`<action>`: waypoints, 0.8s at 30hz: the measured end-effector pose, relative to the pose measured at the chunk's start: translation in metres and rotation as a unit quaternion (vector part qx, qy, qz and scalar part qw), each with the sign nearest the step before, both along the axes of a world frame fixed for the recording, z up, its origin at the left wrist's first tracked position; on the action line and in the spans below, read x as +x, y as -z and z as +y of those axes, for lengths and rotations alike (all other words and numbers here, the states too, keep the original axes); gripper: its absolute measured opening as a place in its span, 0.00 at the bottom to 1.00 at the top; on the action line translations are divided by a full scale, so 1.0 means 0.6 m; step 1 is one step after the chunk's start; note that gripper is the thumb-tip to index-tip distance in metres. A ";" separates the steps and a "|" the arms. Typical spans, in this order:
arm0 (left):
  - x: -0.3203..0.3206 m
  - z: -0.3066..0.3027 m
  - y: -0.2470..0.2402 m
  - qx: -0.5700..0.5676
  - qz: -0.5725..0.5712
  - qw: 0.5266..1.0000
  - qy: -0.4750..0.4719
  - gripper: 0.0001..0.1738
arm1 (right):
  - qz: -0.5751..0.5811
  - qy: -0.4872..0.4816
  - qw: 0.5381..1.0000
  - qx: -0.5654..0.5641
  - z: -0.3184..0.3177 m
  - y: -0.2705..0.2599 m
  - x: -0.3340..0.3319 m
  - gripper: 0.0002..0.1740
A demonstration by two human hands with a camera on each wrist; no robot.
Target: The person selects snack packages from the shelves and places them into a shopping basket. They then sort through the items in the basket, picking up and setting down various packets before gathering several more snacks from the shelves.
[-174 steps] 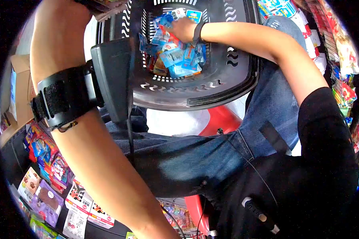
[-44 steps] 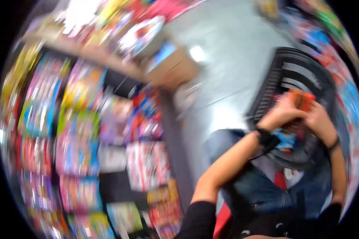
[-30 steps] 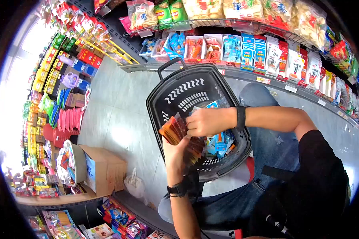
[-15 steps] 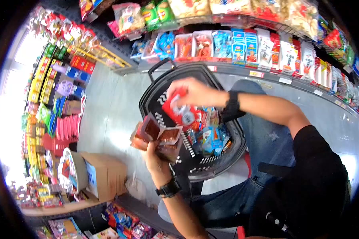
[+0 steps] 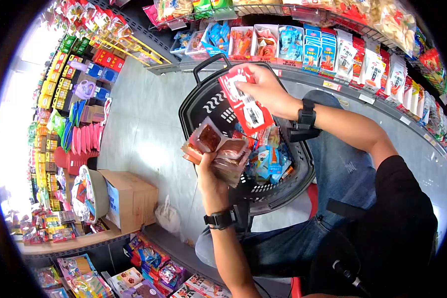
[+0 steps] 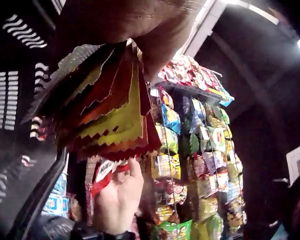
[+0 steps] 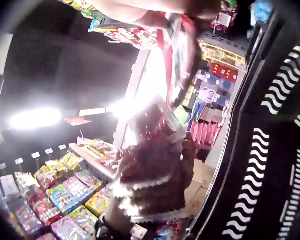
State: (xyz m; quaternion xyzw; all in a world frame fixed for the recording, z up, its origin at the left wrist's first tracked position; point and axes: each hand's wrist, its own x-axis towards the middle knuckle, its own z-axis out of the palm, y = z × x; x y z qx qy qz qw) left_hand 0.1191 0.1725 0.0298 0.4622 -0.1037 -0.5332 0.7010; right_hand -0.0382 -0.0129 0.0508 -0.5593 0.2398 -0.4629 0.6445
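In the head view my left hand (image 5: 212,176) grips a fanned bunch of flat snack packets (image 5: 231,148), reddish-brown inside clear and silvery wrappers, over the near left side of the black shopping basket (image 5: 196,111). The left wrist view shows the zigzag edges of these packets (image 6: 110,115), in red, orange and yellow. My right hand (image 5: 273,94) pinches a red and white packet (image 5: 253,113) with a barcode, held over the basket's far right part. Beneath it, several blue and red packets (image 5: 269,164) lie loose inside the basket.
Boxes of small snacks and hanging sachets fill a shelf (image 5: 290,44) beyond the basket. On the left stand a cardboard box (image 5: 134,196), a pale tub (image 5: 101,193) and a white plastic bag (image 5: 168,216). Grey floor (image 5: 139,124) lies between.
My right hand was down in the basket, then met the left hand at the packet bunch. It now holds a red packet farther right; the left hand keeps the bunch.
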 end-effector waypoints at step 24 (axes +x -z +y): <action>-0.020 -0.032 -0.006 0.016 -0.172 0.983 0.062 0.33 | 0.037 -0.189 0.951 -0.244 0.079 -0.032 -0.034 0.17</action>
